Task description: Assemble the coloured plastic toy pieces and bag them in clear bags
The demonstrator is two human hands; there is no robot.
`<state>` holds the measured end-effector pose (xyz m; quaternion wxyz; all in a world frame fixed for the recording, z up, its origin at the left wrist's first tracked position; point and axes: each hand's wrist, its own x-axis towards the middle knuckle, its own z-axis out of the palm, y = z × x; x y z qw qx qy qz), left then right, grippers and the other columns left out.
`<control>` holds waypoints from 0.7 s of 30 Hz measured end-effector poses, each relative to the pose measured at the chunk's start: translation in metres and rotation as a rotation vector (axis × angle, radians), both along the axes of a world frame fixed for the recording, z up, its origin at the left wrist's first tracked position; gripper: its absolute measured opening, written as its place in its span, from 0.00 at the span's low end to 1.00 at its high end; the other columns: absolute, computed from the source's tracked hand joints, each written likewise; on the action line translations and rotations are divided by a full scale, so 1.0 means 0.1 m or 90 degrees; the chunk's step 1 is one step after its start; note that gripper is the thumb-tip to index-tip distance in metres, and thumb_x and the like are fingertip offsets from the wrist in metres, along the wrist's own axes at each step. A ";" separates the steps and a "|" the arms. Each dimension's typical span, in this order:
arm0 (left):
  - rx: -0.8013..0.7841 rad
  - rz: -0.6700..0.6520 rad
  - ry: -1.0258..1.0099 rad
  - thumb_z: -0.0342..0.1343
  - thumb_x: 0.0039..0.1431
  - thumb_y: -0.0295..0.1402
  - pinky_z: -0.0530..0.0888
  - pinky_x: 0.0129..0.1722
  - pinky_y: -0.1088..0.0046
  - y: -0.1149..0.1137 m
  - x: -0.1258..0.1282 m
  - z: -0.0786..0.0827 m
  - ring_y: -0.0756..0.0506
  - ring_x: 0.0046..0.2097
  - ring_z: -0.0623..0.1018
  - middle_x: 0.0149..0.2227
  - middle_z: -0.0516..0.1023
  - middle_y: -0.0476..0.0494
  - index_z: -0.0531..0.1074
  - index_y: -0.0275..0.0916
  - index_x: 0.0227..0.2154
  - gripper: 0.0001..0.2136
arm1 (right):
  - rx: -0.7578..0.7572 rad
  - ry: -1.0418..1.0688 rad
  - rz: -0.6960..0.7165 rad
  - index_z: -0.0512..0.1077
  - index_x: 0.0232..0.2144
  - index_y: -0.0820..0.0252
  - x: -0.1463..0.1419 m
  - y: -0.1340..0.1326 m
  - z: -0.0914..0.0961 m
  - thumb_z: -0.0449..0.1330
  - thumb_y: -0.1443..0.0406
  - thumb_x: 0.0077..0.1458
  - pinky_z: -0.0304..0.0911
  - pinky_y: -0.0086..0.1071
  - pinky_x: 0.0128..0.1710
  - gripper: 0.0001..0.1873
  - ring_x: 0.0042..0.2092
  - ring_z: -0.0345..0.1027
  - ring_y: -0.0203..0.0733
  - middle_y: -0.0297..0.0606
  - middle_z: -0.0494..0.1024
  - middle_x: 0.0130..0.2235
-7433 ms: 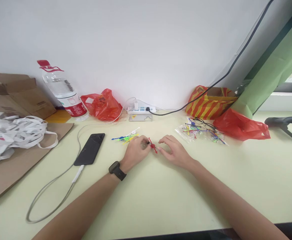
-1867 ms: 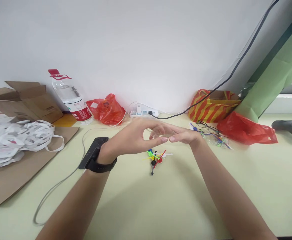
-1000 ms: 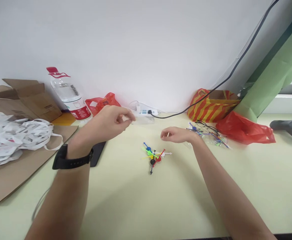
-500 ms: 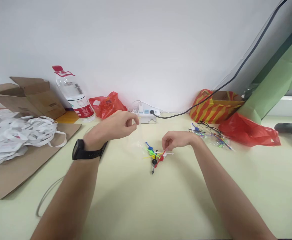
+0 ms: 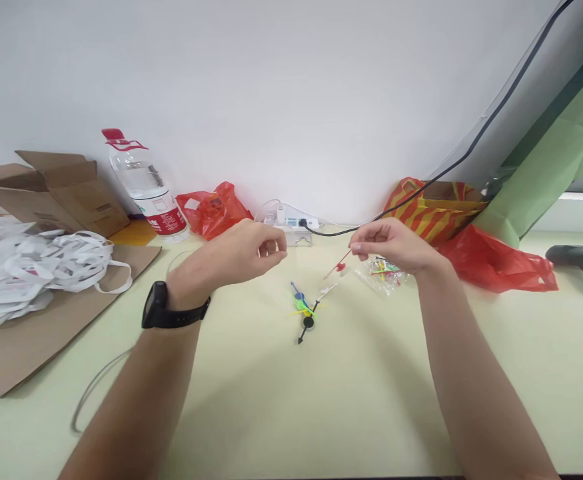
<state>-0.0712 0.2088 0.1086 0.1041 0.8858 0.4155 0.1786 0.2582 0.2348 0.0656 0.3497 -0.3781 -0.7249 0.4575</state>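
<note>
Pinched by one end in my right hand (image 5: 388,243) is a red plastic spinner arrow (image 5: 340,267), held slantwise above the table. Below and left of it, a small cluster of spinner arrows lies on the tabletop: a black one (image 5: 308,322), a white one (image 5: 325,293), a blue one (image 5: 298,295), a green one (image 5: 303,306) and a yellow one mostly covered. My left hand (image 5: 251,250) hovers up and left of the cluster, fingers curled toward the thumb. Whatever it may hold cannot be made out. Clear bags with coloured arrows (image 5: 384,275) lie beneath my right hand, partly hidden.
At the back stand a power strip (image 5: 294,230), a water bottle (image 5: 154,193) and a red bag (image 5: 216,210). White straps (image 5: 36,273) lie on cardboard at left. A striped bag (image 5: 411,207) and another red bag (image 5: 496,260) are at right.
My right hand has lifted the red spinner arrow off the cluster and moved it right and back. The white arrow now lies at a steeper slant. My left hand has shifted slightly right.
</note>
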 end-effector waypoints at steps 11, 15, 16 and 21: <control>0.033 -0.070 0.015 0.54 0.69 0.36 0.68 0.36 0.69 -0.26 0.24 0.08 0.46 0.33 0.77 0.33 0.81 0.48 0.81 0.45 0.37 0.10 | 0.406 0.208 -0.297 0.77 0.41 0.53 -0.40 -0.43 0.42 0.69 0.54 0.61 0.73 0.35 0.33 0.12 0.31 0.72 0.38 0.34 0.76 0.33; 0.050 -0.098 0.021 0.54 0.69 0.35 0.69 0.37 0.68 -0.37 0.30 0.12 0.44 0.35 0.78 0.35 0.83 0.46 0.82 0.45 0.38 0.10 | 0.458 0.135 -0.279 0.76 0.44 0.51 -0.58 -0.67 0.54 0.65 0.57 0.65 0.71 0.36 0.33 0.08 0.31 0.72 0.40 0.33 0.74 0.31; 0.055 -0.105 0.024 0.54 0.69 0.35 0.69 0.37 0.67 -0.40 0.31 0.12 0.44 0.36 0.78 0.36 0.83 0.46 0.82 0.45 0.38 0.10 | 0.461 0.117 -0.273 0.76 0.43 0.51 -0.61 -0.69 0.54 0.65 0.58 0.65 0.70 0.36 0.32 0.07 0.31 0.71 0.40 0.33 0.74 0.30; 0.059 -0.129 0.026 0.55 0.68 0.34 0.69 0.37 0.67 -0.45 0.36 0.10 0.43 0.37 0.78 0.36 0.83 0.47 0.81 0.45 0.36 0.09 | 0.422 -0.017 -0.210 0.76 0.43 0.54 -0.69 -0.65 0.45 0.63 0.60 0.65 0.67 0.35 0.31 0.06 0.30 0.70 0.39 0.33 0.76 0.29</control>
